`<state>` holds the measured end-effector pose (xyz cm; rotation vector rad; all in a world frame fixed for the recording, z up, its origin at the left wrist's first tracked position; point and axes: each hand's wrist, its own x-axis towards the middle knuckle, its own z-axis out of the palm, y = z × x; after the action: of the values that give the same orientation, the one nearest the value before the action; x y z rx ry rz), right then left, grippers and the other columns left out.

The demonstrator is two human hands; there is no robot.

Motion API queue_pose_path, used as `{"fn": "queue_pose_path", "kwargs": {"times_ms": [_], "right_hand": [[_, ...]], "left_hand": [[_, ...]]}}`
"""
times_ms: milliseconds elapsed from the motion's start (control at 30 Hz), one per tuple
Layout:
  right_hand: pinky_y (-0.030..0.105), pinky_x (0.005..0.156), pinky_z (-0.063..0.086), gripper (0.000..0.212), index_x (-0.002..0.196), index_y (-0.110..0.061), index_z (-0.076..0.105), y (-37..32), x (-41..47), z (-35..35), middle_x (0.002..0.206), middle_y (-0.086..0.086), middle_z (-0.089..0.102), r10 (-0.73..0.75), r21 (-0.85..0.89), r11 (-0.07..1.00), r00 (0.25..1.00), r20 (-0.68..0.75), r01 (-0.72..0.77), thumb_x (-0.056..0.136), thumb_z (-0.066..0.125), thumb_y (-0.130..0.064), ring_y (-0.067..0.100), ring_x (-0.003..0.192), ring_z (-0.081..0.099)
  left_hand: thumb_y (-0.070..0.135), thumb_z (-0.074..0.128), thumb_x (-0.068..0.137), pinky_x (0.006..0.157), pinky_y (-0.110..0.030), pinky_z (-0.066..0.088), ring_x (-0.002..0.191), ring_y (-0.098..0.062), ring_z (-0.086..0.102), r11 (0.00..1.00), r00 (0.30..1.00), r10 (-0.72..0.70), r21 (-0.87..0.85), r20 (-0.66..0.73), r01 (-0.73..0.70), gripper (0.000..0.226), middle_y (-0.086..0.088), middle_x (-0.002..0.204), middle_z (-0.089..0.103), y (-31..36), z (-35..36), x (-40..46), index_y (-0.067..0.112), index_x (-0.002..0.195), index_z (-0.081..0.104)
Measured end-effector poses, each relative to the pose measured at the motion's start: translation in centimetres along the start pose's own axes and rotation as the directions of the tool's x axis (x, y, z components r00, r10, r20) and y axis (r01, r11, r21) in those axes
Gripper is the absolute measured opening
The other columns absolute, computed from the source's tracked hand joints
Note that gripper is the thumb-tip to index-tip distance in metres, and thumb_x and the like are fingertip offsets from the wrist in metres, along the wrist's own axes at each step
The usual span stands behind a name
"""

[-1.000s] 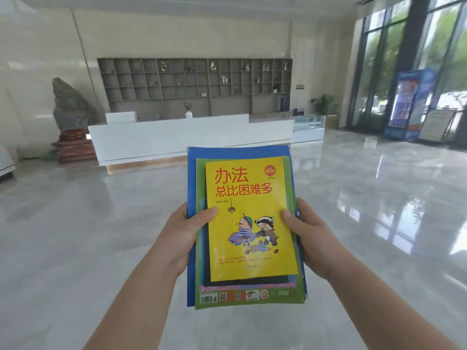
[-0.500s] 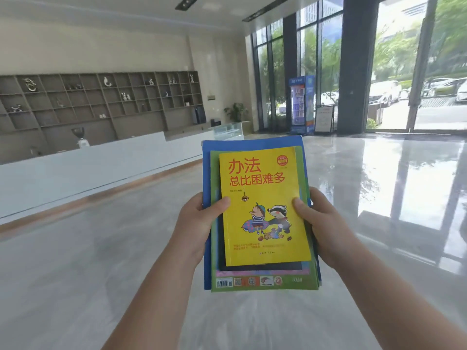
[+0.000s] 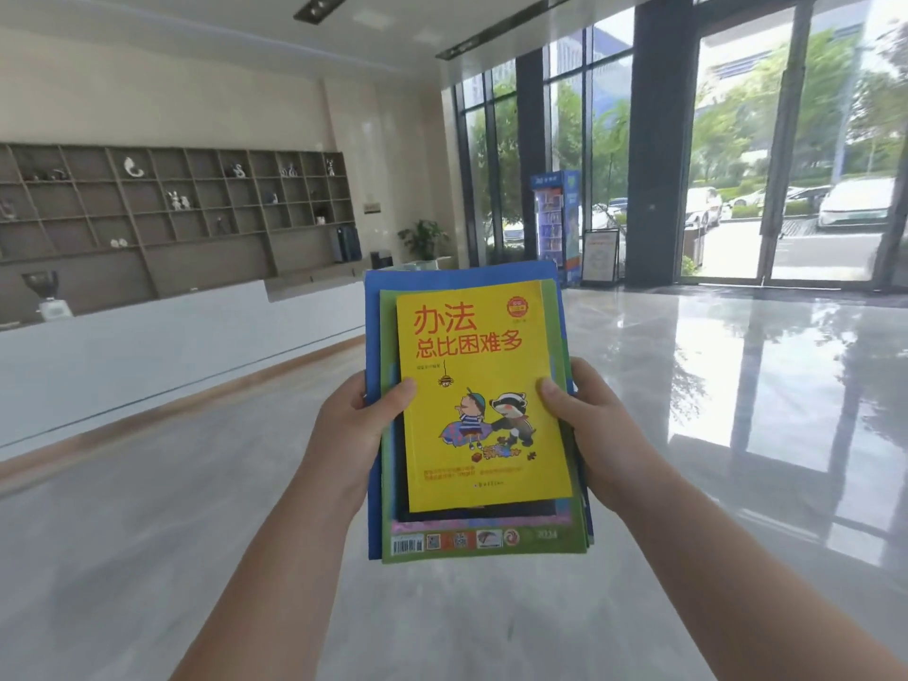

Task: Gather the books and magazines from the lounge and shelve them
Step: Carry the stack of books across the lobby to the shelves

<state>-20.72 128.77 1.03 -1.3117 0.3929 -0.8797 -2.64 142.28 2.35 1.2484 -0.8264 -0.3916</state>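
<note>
Left hand [image 3: 351, 435] and right hand [image 3: 597, 435] grip the book stack [image 3: 479, 415] from opposite sides — thumbs pressed on the yellow book [image 3: 484, 400] on top.

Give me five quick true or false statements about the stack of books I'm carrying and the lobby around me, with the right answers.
1. Both hands hold the stack of books, the left hand and right hand on opposite sides. True.
2. The top book is red. False: its cover is yellow with red lettering.
3. The largest cover, at the bottom of the stack, is blue. True.
4. The stack rests on the white counter. False: it is held in the air above the floor.
5. The wall shelf is packed with books. False: it holds scattered small ornaments.
</note>
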Motion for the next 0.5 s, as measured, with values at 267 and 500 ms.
{"fn": "queue_pose_path", "kwargs": {"times_ms": [267, 500], "right_hand": [[0.056, 0.075, 0.060, 0.025, 0.123, -0.023, 0.056, 6.0, 29.8, 4.4, 0.106, 0.010, 0.077, -0.014, 0.005, 1.000, 0.988, -0.157, 0.015, 0.098, 0.056, -0.021, 0.037, 0.091, 0.075], [0.050, 0.069, 0.062, 0.024, 0.123, -0.024, 0.056, 10.6, 50.8, 1.4, 0.106, 0.008, 0.077, -0.053, -0.054, 0.998, 0.977, -0.209, 0.043, 0.098, 0.056, -0.022, 0.035, 0.090, 0.076]], "left_hand": [[0.019, 0.063, 0.090, 0.086, -0.045, 0.056, 0.099, -0.027, 0.073, 0.999, 0.991, -0.023, -0.034, 0.129, 0.028, 0.020, -0.005, 0.105, 0.078, -9.4, -4.1, 32.8, 0.017, 0.109, 0.071], [0.015, 0.061, 0.091, 0.087, -0.047, 0.055, 0.100, -0.030, 0.072, 0.995, 0.976, -0.036, -0.080, 0.213, 0.054, 0.019, -0.007, 0.104, 0.077, -18.7, -0.9, 54.7, 0.014, 0.108, 0.070]]}}
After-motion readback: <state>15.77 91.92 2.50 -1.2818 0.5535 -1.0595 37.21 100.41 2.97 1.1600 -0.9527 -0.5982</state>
